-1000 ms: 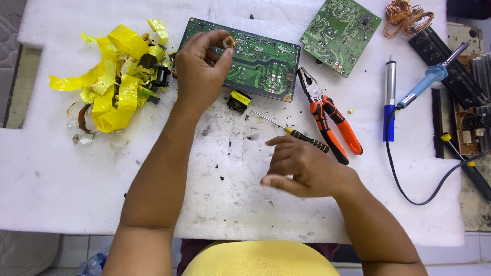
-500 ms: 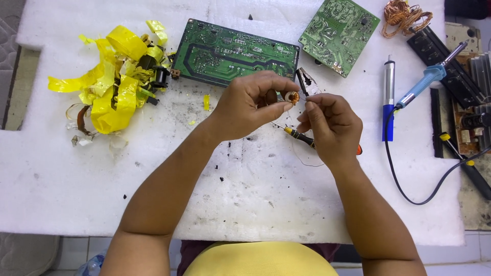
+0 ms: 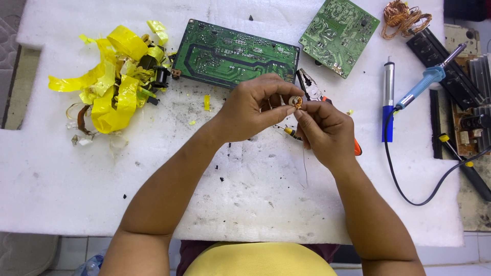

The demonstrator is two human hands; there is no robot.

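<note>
While pliers lie beneath, both hands meet, pinching a small copper coil.

The right hand covers most of the pliers and screwdriver; the small copper coil is half hidden by fingers.

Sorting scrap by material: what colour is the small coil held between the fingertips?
Coppery orange; the small coil shows only in the head view.

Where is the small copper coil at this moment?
In the head view, the coil is pinched between the fingertips of the left hand and right hand, above the white pad, just below the pliers.
</note>
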